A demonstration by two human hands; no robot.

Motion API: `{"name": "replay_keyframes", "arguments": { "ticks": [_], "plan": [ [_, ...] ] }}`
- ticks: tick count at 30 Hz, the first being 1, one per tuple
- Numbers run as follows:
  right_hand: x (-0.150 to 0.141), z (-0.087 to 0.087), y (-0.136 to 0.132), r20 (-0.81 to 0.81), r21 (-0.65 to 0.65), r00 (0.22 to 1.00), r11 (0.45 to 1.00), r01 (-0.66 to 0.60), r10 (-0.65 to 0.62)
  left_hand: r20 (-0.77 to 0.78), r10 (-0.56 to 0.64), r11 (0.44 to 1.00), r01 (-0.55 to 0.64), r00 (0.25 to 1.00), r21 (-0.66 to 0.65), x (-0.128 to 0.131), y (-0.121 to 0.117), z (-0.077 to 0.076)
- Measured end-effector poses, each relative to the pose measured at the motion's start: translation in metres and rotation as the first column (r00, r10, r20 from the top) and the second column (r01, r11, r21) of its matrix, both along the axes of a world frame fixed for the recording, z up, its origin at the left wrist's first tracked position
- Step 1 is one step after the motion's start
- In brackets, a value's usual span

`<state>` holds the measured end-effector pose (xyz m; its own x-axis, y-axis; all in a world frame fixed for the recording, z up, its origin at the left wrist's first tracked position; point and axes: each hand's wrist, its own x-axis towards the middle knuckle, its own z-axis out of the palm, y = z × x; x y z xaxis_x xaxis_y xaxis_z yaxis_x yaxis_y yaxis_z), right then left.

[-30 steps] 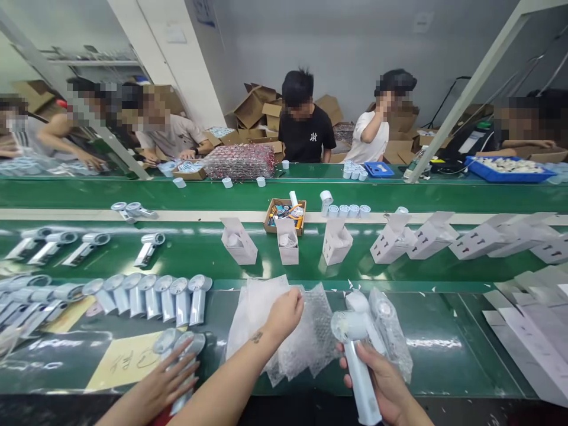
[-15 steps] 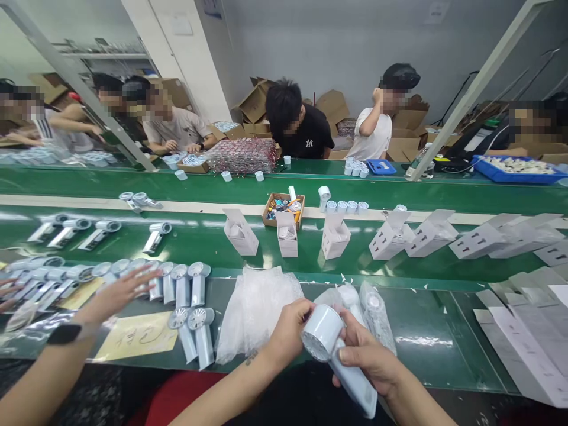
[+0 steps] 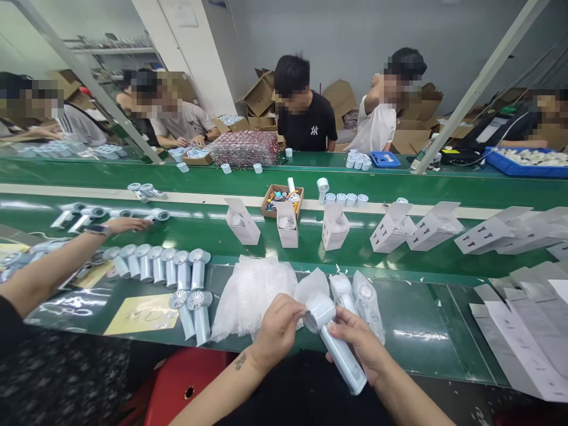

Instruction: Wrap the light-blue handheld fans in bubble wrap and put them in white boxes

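A light blue handheld fan (image 3: 341, 352) is tilted in front of me, its round head up and to the left. My right hand (image 3: 355, 337) is closed around its handle just below the head. My left hand (image 3: 281, 322) is pinched shut at the left rim of the fan head; what lies between the fingertips is too small to make out. Behind the fan lie a clear plastic bag (image 3: 314, 285) and two bagged fans, one of them a bubble-wrapped fan (image 3: 368, 305). A pile of bubble bags (image 3: 252, 296) sits left of my left hand.
Rows of fans (image 3: 171, 266) and a yellow paper (image 3: 142, 313) lie to the left, where a co-worker's arm (image 3: 66, 257) reaches across the belt. Open white boxes (image 3: 335, 228) stand on the green belt (image 3: 199, 228). Flat cartons (image 3: 523, 331) are stacked right. Several people sit opposite.
My left fingers have moved from behind the fan head to its left rim, and the fan has turned slightly. The co-worker's arm has reached forward to the fans on the belt.
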<state>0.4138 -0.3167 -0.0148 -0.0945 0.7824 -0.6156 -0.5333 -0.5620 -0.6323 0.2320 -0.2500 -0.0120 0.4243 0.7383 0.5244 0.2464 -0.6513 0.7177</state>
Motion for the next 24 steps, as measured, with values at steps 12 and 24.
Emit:
{"name": "replay_keyframes", "arguments": {
  "ticks": [12, 24],
  "plan": [
    [-0.001, -0.002, -0.005, 0.081, -0.172, 0.968, 0.953, 0.249, -0.239, -0.268, 0.033, 0.960, 0.044, 0.963, 0.278, 0.017, -0.019, -0.007],
    [0.066, 0.022, -0.028, 0.097, -0.088, 0.995, 0.996, -0.002, 0.010, -0.108, -0.238, 0.861, 0.158, 0.965, -0.482, 0.040, -0.022, 0.038]
  ]
}}
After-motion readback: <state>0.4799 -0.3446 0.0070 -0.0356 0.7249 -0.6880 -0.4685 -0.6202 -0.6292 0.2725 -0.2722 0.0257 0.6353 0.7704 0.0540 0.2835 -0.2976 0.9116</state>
